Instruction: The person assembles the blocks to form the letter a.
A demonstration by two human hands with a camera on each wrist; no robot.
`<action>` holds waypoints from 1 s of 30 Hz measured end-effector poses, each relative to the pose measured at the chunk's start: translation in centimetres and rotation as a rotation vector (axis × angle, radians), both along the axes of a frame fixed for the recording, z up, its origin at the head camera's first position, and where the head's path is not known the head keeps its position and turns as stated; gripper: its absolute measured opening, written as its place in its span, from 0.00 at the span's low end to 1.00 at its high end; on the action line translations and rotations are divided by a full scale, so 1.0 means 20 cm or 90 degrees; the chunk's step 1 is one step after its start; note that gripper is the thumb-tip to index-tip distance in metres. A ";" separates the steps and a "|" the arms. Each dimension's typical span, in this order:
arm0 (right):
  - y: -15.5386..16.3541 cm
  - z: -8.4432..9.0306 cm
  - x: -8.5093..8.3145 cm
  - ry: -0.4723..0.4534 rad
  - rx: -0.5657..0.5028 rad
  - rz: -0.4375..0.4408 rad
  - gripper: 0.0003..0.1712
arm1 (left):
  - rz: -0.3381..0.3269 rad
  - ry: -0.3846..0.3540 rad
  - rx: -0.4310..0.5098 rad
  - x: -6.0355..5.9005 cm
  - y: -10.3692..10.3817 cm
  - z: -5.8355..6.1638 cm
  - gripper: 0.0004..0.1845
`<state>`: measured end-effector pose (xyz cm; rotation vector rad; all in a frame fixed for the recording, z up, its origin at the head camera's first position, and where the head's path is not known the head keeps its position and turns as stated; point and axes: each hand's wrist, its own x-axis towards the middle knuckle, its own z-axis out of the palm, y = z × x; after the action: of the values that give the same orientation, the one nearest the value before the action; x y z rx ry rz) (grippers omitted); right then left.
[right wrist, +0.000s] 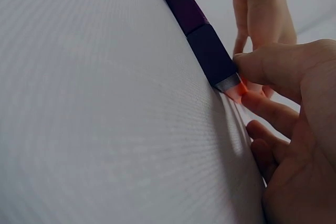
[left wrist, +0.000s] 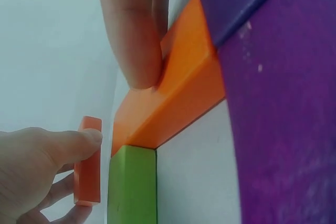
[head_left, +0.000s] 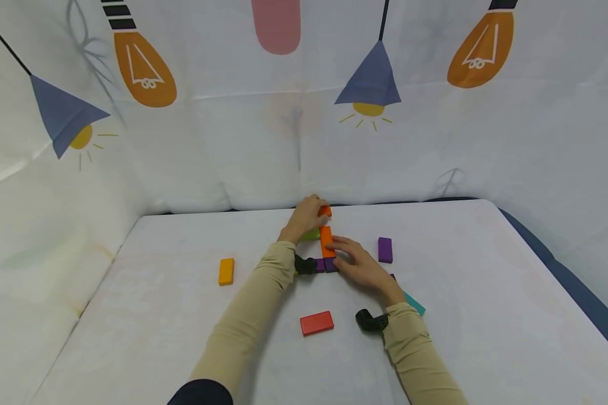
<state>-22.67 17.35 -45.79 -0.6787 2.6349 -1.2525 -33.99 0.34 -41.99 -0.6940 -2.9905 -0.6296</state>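
Near the table's far edge, my left hand (head_left: 303, 219) grips a small orange-red block (left wrist: 87, 177) between thumb and fingers, just off the end of a row of blocks. My right hand (head_left: 361, 269) rests at the row's right side. One of its fingers touches the top of an orange block (left wrist: 176, 90), and its thumb lies against a dark purple block (right wrist: 210, 53). A green block (left wrist: 132, 184) meets the orange block's far end. Beside the dark purple block sits a brighter purple block (left wrist: 281, 93). My left sleeve and wrist camera hide the row's left part.
A yellow block (head_left: 226, 271) lies to the left and a red block (head_left: 316, 323) in front. To the right is a purple block (head_left: 385, 250). My right wrist partly covers a teal block (head_left: 415, 305). A printed white curtain (head_left: 263, 152) hangs behind the white table (head_left: 172, 315).
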 end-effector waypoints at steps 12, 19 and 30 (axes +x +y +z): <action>0.00 0.01 0.01 -0.009 0.000 -0.003 0.22 | 0.010 -0.001 -0.009 0.01 -0.04 0.03 0.19; 0.00 0.01 0.02 -0.010 -0.006 0.000 0.22 | 0.023 0.002 -0.010 0.01 -0.06 0.02 0.18; -0.01 0.01 0.01 -0.013 0.005 -0.005 0.22 | 0.059 0.014 0.026 0.04 -0.11 0.05 0.18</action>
<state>-22.39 17.23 -45.49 -0.6524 2.6272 -1.2435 -33.10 -1.93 -41.07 -0.5521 -2.9606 -0.6717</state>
